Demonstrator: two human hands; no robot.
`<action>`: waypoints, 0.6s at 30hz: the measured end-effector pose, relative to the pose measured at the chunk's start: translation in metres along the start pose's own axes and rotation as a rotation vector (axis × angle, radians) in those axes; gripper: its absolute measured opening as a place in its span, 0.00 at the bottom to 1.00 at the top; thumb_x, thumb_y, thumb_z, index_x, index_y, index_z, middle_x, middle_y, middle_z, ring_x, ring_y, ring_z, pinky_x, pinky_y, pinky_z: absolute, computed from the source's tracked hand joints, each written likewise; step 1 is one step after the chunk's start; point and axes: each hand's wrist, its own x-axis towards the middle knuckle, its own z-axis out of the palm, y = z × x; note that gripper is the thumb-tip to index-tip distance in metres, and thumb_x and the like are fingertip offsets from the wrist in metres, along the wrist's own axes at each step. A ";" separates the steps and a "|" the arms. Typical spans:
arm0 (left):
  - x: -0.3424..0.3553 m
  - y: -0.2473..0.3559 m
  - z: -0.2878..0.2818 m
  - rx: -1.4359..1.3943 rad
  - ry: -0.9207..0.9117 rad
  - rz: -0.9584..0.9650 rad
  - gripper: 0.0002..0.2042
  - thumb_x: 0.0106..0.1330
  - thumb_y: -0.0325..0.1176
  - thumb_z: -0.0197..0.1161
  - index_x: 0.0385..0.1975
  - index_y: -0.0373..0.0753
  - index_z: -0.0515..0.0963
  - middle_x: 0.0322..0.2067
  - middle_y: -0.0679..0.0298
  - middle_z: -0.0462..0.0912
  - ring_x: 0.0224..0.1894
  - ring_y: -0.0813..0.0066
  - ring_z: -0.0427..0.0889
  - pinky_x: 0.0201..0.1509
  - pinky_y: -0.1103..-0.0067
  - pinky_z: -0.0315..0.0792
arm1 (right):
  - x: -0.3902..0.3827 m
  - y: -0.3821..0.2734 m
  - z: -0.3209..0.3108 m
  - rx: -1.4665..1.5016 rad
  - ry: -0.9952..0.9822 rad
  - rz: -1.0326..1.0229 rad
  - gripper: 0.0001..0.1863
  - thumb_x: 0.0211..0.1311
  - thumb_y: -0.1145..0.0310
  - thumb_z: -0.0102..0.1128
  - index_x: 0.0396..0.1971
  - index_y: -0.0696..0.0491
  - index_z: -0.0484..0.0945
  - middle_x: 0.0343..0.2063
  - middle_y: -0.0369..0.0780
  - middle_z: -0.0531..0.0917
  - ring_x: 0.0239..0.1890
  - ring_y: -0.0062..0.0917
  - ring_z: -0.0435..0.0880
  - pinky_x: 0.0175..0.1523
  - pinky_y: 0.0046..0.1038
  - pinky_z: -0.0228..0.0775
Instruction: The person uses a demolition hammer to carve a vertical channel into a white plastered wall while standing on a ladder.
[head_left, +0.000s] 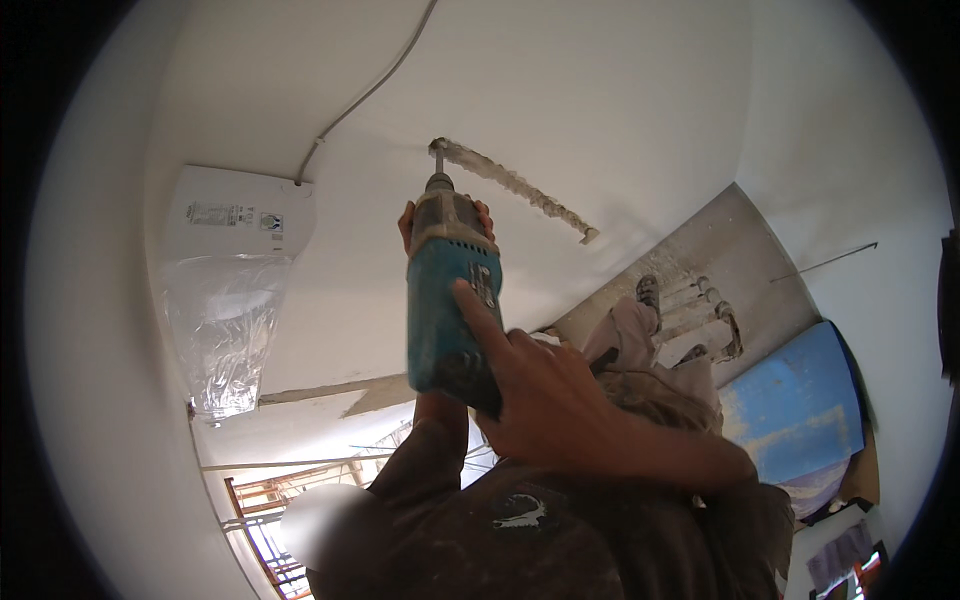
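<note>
A teal power drill (pixel 445 310) with a dark, dust-covered front housing points away from me. Its bit (pixel 439 160) meets the white wall (pixel 620 100) at the upper-left end of a rough cut groove (pixel 515 185). My left hand (pixel 406 225) is wrapped round the drill's front from beneath, fingertips showing on both sides. My right hand (pixel 530 390) holds the rear of the drill, its index finger lying along the body; the handle itself is hidden.
A white wall unit (pixel 245 200), partly in clear plastic, hangs left below a grey cable (pixel 370 85). My legs (pixel 650 350) stand over a dusty floor (pixel 750 260) with several pipes (pixel 690 300). A blue sheet (pixel 785 390) lies right; a window (pixel 260 540) shows lower left.
</note>
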 end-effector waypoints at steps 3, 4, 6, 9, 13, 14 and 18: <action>-0.013 -0.014 0.035 -0.020 0.164 -0.009 0.40 0.54 0.66 0.59 0.51 0.32 0.68 0.47 0.51 0.73 0.49 0.59 0.77 0.54 0.63 0.76 | -0.014 -0.004 -0.007 0.061 -0.010 -0.052 0.53 0.50 0.68 0.66 0.73 0.52 0.42 0.44 0.58 0.79 0.46 0.54 0.80 0.52 0.44 0.73; -0.014 -0.021 0.039 0.027 0.182 -0.002 0.40 0.54 0.67 0.57 0.51 0.32 0.69 0.45 0.51 0.74 0.47 0.59 0.79 0.52 0.62 0.77 | -0.024 -0.002 -0.008 0.091 -0.001 -0.088 0.53 0.51 0.68 0.67 0.73 0.53 0.42 0.45 0.59 0.79 0.47 0.54 0.80 0.53 0.44 0.73; -0.016 -0.042 0.048 0.101 0.285 0.060 0.38 0.57 0.68 0.52 0.47 0.33 0.72 0.39 0.51 0.78 0.40 0.57 0.82 0.43 0.60 0.80 | -0.047 0.018 -0.004 0.147 0.073 -0.146 0.53 0.52 0.65 0.68 0.73 0.52 0.43 0.42 0.57 0.79 0.44 0.53 0.81 0.51 0.44 0.73; -0.017 -0.070 0.023 0.369 0.168 0.243 0.33 0.60 0.65 0.56 0.47 0.37 0.72 0.39 0.53 0.80 0.43 0.57 0.82 0.45 0.63 0.81 | -0.078 0.047 0.006 0.158 0.162 -0.126 0.53 0.50 0.64 0.70 0.73 0.51 0.46 0.47 0.57 0.78 0.48 0.51 0.81 0.54 0.43 0.73; -0.016 -0.091 0.026 0.403 0.313 0.286 0.31 0.62 0.63 0.54 0.46 0.37 0.72 0.38 0.54 0.80 0.39 0.57 0.83 0.44 0.62 0.81 | -0.096 0.074 0.022 0.243 0.269 -0.038 0.53 0.45 0.64 0.72 0.72 0.51 0.51 0.55 0.57 0.76 0.54 0.49 0.79 0.57 0.40 0.72; -0.017 -0.094 0.034 0.434 0.332 0.295 0.31 0.62 0.63 0.54 0.46 0.37 0.72 0.38 0.55 0.79 0.39 0.57 0.83 0.43 0.62 0.81 | -0.096 0.078 0.025 0.225 0.284 -0.054 0.54 0.44 0.64 0.73 0.72 0.52 0.51 0.55 0.56 0.76 0.54 0.49 0.80 0.57 0.40 0.72; -0.019 -0.092 0.035 0.419 0.354 0.294 0.31 0.62 0.62 0.54 0.47 0.37 0.71 0.38 0.55 0.79 0.39 0.57 0.83 0.43 0.62 0.81 | -0.091 0.087 0.032 0.181 0.330 -0.096 0.54 0.42 0.64 0.74 0.72 0.52 0.52 0.53 0.56 0.77 0.52 0.50 0.81 0.56 0.40 0.73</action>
